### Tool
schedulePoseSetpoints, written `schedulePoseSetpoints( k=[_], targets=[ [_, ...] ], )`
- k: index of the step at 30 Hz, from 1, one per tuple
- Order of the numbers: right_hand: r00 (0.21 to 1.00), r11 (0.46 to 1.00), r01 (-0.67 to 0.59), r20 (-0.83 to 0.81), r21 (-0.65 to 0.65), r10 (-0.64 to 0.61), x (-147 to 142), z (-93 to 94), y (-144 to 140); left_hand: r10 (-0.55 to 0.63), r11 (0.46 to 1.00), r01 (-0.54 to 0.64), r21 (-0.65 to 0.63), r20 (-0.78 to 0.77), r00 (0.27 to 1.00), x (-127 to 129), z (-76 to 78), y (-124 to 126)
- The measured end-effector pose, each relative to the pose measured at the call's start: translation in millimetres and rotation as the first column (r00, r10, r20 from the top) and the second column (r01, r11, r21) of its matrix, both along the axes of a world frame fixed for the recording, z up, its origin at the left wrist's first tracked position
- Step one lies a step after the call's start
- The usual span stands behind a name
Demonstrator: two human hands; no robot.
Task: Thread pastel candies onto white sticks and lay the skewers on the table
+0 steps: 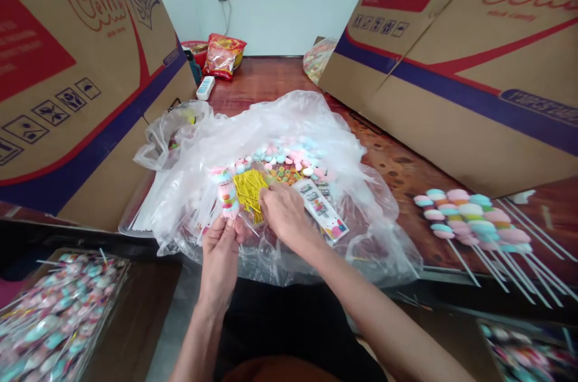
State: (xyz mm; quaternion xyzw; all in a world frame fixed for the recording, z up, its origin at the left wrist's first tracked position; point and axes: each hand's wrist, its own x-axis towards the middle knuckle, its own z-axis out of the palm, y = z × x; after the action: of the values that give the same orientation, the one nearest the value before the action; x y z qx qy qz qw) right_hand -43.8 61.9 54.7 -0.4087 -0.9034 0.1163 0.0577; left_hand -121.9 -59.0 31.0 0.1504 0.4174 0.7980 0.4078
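My left hand [221, 249] is closed around the lower end of a marshmallow skewer [227, 192] in a clear wrapper, held upright with pink, blue and yellow pieces inside. A bundle of yellow twist ties [249, 190] lies just to the right of it. My right hand [285, 213] touches the right edge of that bundle, fingers curled together; whatever is between the fingertips is hidden. Beside this hand lie printed wrapper bags [321, 210]. Loose pink, white and blue marshmallows [295, 156] and small orange and green ring candies [285, 175] spread behind the ties.
A crumpled clear plastic sheet [298, 114] covers the work area. Large cartons stand left [90, 99] and right [474, 81]. Bare marshmallow skewers [474, 219] lie on the table's right. A box of wrapped skewers [58, 309] sits lower left, another box [528, 349] lower right.
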Motion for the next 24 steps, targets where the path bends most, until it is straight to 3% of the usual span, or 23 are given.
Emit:
schedulePoseSetpoints(
  k=[2, 5, 12, 19, 24],
  targets=[
    [0.991, 0.997, -0.054, 0.122, 0.056, 0.046, -15, -9.3, 9, -0.016, 0.998, 0.019, -0.065, 0.050, 0.999, -3, -4.0, 1],
    [0.983, 0.988, -0.115, 0.152, 0.104, 0.098, -21, -17.8, 13, -0.004, 0.995, 0.012, -0.101, 0.078, 0.997, -1, -8.6, 1],
    [0.987, 0.992, -0.064, 0.156, 0.106, 0.047, -7, -8.2, 8, 0.025, 0.999, -0.022, -0.047, 0.071, 0.997, 4, -7.4, 6],
    [0.965, 0.959, -0.246, 0.129, 0.144, 0.228, -10, -12.1, 8, 0.083, 0.993, -0.083, -0.081, -0.010, 0.997, 8, -8.4, 8],
    [0.978, 0.972, -0.177, 0.141, 0.155, 0.155, -16, -17.3, 10, 0.127, 0.979, -0.141, -0.148, -0.099, 0.987, 12, -11.3, 6]
  ],
)
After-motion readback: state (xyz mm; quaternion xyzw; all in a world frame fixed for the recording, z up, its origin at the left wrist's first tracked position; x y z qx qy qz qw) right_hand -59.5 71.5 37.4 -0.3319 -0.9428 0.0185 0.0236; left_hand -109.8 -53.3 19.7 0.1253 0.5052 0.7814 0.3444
